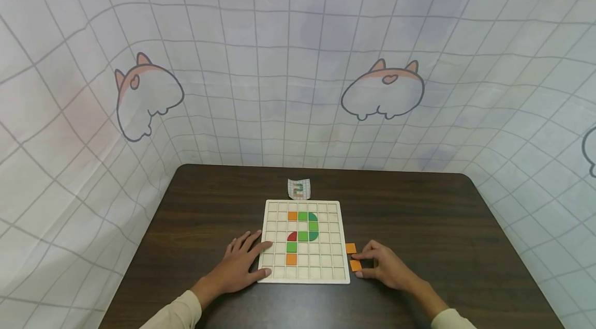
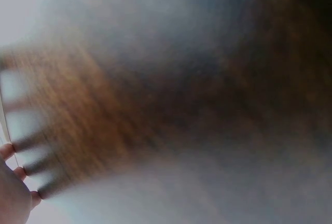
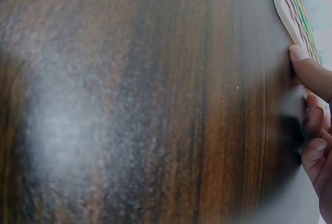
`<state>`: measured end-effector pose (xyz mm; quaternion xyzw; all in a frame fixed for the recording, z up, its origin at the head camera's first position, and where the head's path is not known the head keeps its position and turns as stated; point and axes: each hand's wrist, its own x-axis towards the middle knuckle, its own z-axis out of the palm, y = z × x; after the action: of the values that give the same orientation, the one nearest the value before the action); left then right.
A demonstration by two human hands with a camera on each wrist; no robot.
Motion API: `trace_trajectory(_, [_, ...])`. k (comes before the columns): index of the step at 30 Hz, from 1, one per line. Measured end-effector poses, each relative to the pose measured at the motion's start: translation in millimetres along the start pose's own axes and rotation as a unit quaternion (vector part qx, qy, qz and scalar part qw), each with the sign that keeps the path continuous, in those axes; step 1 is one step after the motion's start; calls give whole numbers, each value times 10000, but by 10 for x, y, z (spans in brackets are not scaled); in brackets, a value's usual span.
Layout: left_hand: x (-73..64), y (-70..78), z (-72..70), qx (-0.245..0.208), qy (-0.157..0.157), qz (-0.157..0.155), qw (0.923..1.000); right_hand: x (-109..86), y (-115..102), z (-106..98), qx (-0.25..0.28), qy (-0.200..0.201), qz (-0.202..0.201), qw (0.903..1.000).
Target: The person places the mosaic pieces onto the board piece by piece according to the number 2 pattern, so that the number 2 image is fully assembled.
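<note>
A cream grid board (image 1: 326, 268) lies on the table, with orange, green and red tiles set in some of its squares. My left hand (image 1: 236, 268) rests at the board's left side, fingers spread, thumb and index finger over its edge. Just off the board's lower right edge, my right hand (image 1: 390, 268) pinches an orange square tile (image 1: 356, 265) between thumb and index finger. Another orange square tile (image 1: 351, 248) lies just beyond it, beside the board. In the right wrist view the right hand (image 3: 319, 156) has its fingers bent; the tile is hidden there.
A small paper card (image 1: 299, 189) with a printed coloured pattern stands or lies behind the board; which, I cannot tell. The dark wooden table (image 1: 410, 205) is bordered by a white gridded curtain (image 1: 270, 86) at the back and sides.
</note>
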<state>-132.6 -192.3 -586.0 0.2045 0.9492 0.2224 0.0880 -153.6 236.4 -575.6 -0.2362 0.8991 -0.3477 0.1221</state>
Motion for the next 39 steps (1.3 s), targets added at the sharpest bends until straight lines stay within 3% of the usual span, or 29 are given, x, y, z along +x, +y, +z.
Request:
trace_trajectory(16, [-13,27,-33,-30,-25,-8,10000,-15,-25,36,-146,206,-154,9996])
trace_trajectory(26, [-6,23,-19,-14,-69,-55,10000,25,-95,32,411,165,137,9989])
trace_trajectory(39, [-10,34,-39,-62,-118,-73,9999,125,-239,103,471,277,110,9984])
